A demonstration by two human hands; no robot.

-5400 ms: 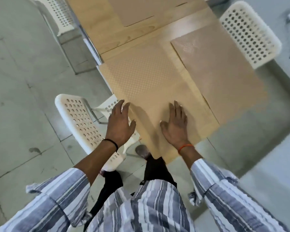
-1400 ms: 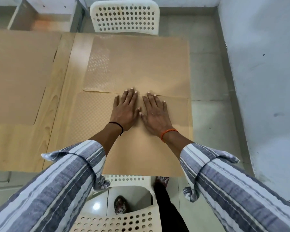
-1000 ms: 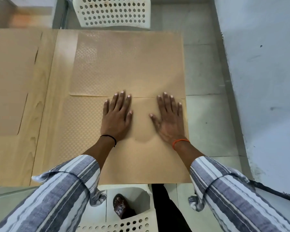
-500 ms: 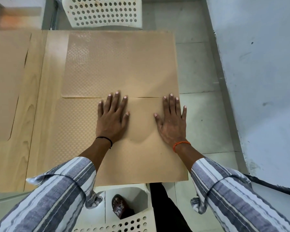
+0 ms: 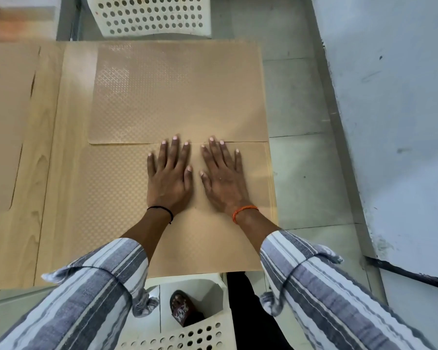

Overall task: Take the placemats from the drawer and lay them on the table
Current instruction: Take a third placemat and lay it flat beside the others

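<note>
A tan dimpled placemat lies on the near right end of the wooden table. My left hand and my right hand press flat on it side by side, fingers straight, fingertips at its far edge. A second tan placemat lies just beyond, its near edge meeting the first. A third placemat lies at the left of the table.
One white perforated chair stands at the far side of the table, another right below me at the near edge. A grey-white wall runs along the right, with tiled floor between it and the table.
My hands, spread apart half a second ago, have slid back together at the middle of the near placemat. The bulge between them has flattened.
</note>
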